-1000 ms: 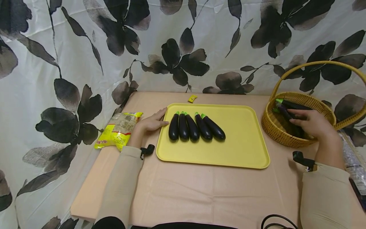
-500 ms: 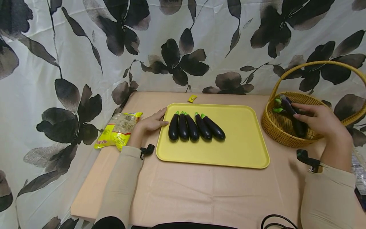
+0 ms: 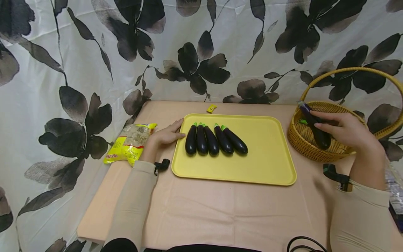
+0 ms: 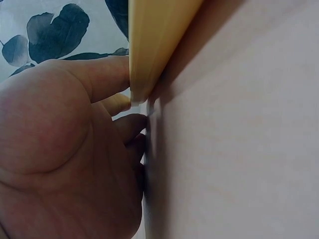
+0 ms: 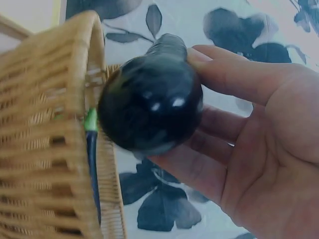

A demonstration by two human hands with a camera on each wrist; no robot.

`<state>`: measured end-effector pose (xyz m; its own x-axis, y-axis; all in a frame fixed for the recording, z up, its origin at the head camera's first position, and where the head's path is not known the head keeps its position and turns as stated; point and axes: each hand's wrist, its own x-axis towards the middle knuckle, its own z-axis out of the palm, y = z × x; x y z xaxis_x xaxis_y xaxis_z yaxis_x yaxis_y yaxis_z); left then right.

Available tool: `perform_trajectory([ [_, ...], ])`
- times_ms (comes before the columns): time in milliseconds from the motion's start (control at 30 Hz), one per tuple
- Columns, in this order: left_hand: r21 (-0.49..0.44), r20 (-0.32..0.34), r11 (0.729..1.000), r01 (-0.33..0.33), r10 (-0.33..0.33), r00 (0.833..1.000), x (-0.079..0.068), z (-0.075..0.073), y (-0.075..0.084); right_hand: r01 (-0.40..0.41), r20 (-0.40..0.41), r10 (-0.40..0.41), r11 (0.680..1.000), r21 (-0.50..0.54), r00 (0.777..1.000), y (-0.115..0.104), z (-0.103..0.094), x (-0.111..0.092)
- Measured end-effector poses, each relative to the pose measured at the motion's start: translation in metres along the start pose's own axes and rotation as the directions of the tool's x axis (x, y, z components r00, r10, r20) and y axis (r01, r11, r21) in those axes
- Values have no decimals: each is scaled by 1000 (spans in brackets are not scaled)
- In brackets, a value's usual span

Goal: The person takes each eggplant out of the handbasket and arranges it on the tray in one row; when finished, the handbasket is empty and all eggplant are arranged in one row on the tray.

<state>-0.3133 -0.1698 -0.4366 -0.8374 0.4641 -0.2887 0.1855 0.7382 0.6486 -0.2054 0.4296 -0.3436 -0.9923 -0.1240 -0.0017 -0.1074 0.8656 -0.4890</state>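
My right hand (image 3: pixel 352 131) pinches a dark eggplant (image 3: pixel 316 129) between thumb and fingers, over the wicker basket (image 3: pixel 306 152). Its rounded end faces the camera in the right wrist view, just outside the basket's rim. Inside the basket, the green stem (image 5: pixel 90 119) of another eggplant shows through the opening. Several eggplants (image 3: pixel 223 140) lie side by side on the yellow tray (image 3: pixel 267 161), stems toward the back. At the tray's left edge rests my left hand (image 3: pixel 168 135), fingers extended. Its thumb (image 4: pixel 107 77) touches the tray's side in the left wrist view.
Left of the tray lies a yellow plastic bag (image 3: pixel 130 141), partly behind the left wrist. A small yellow packet (image 3: pixel 211 108) sits behind the tray. The basket's tall handle (image 3: pixel 352 70) arches over its opening. Black cables (image 3: pixel 303 239) lie at the front edge.
The right hand has lifted an eggplant up from inside the basket and shifted it slightly left, its stem end now over the rim. Left hand and tray stay put.
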Motion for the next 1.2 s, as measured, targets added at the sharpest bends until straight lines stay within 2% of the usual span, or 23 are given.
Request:
perform_trajectory([
  [267, 5, -3, 1000, 7, -7, 1000, -1, 0, 0, 35, 36, -37, 998, 54, 999, -21, 6, 2],
  [667, 9, -3, 1000, 14, -14, 1000, 0, 1, 0, 136, 55, -140, 987, 81, 989, -40, 31, 21],
  [933, 5, 1, 1000, 17, -17, 1000, 0, 1, -2, 137, 89, -146, 986, 95, 985, -50, 41, 27],
  [1200, 85, 8, 996, 38, -39, 999, 12, 2, -15, 167, 79, -178, 977, 133, 981, -61, 55, 35],
])
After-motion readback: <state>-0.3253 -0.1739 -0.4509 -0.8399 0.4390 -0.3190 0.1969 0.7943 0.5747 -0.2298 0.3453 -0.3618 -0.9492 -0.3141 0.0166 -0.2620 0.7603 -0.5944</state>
